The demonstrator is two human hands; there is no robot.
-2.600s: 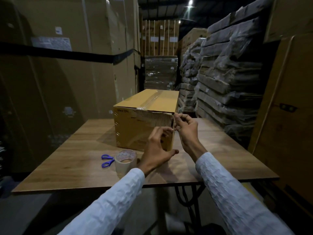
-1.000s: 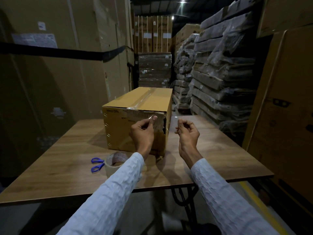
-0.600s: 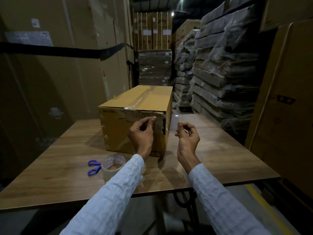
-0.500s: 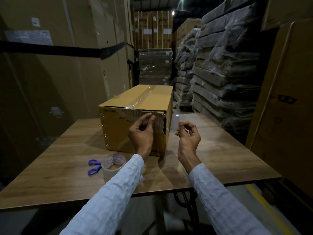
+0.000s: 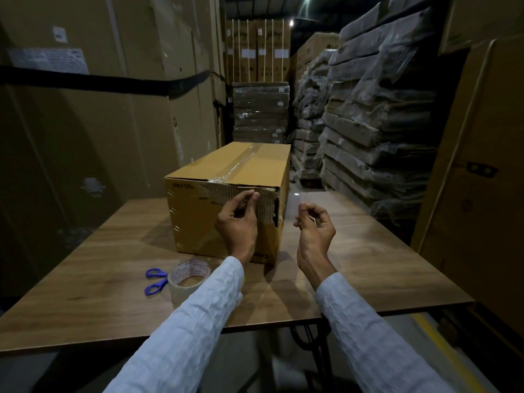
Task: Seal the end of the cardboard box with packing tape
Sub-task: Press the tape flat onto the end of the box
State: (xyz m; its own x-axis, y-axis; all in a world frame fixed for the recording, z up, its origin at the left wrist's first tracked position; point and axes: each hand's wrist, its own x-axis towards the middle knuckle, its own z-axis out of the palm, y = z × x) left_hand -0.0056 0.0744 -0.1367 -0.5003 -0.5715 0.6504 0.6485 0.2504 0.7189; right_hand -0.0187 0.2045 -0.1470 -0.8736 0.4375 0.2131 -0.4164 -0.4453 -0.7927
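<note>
A brown cardboard box (image 5: 195,222) lies on the wooden table (image 5: 368,265), its near end facing me. Clear tape (image 5: 241,165) runs along the top seam and folds over the near edge. The cardboard is torn and ragged at the upper right corner (image 5: 272,205) of that end. My left hand (image 5: 236,222) is against the end face, thumb and forefinger pinched at the tape strip just below the top edge. My right hand (image 5: 314,225) hovers to the right of the box, off it, with its fingers curled in and nothing visible in them.
A roll of clear packing tape (image 5: 188,279) lies flat near the table's front, partly behind my left sleeve, with blue-handled scissors (image 5: 154,280) to its left. Tall cartons stand at left, wrapped stacks (image 5: 368,123) at right and behind the table.
Both hands worked at the box's upper right corner 2.6 s ago. The right hand has since come off to the right; the left stays pinched at the end face. My view has shifted slightly.
</note>
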